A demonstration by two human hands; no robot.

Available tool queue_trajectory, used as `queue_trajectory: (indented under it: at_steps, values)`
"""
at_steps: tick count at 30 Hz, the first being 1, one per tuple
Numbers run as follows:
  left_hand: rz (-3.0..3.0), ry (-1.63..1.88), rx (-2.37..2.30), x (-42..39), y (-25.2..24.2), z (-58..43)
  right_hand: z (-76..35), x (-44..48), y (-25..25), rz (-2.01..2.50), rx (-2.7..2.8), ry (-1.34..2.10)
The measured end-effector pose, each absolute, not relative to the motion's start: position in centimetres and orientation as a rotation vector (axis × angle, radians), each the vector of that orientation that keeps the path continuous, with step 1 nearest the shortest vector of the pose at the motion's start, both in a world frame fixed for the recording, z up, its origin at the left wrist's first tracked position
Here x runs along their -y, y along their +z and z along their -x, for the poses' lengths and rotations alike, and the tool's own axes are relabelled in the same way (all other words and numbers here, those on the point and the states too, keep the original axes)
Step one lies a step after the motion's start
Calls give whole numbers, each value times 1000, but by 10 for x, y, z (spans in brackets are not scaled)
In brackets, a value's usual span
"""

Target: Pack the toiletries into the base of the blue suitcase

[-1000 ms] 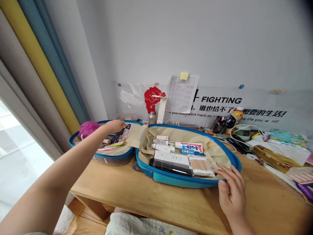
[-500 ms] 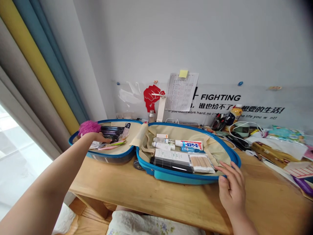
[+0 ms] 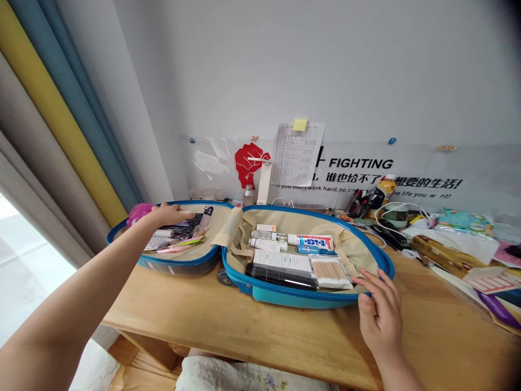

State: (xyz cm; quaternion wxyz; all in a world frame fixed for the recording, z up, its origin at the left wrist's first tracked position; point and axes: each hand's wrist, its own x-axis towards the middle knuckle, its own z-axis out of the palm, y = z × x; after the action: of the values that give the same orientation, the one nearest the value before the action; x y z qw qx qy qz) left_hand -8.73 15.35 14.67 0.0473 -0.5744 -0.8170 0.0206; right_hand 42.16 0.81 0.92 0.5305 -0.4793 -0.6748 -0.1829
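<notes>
A small blue suitcase (image 3: 285, 297) lies open on a wooden desk (image 3: 244, 336). Its right half holds a toothpaste box (image 3: 311, 240), small tubes, a black bottle (image 3: 280, 278) and a pack of cotton swabs (image 3: 330, 271). The left half (image 3: 175, 262) holds dark packets, pens and a pink bath puff (image 3: 137, 213). My left hand (image 3: 170, 215) reaches into the left half, fingers stretched flat over the dark packets beside the puff. My right hand (image 3: 378, 315) rests open on the near right rim of the case, fingers spread.
Clutter fills the desk's right side: cables, a green cup (image 3: 394, 215), a yellow bottle (image 3: 383, 190), papers and packets. A wall board with a red fist, a taped sheet (image 3: 297, 155) and "FIGHTING" lettering stands behind. Curtains hang at left.
My left hand drew back from the far side of the left half toward the puff, then moved up over the dark packets. The right hand barely moved.
</notes>
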Motion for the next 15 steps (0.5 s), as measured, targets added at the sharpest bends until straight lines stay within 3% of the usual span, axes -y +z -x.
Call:
queue_trajectory:
  at_steps: [6, 10, 15]
  values:
    - [2290, -37, 2179, -158, 179, -43, -423, -8, 8, 1137, 1613, -445]
    - [2435, 113, 2129, -173, 162, -123, -423, -6, 9, 1146, 1635, -421]
    - [2583, 63, 1856, -205, 128, -164, -421, -4, 11, 1163, 1630, -440]
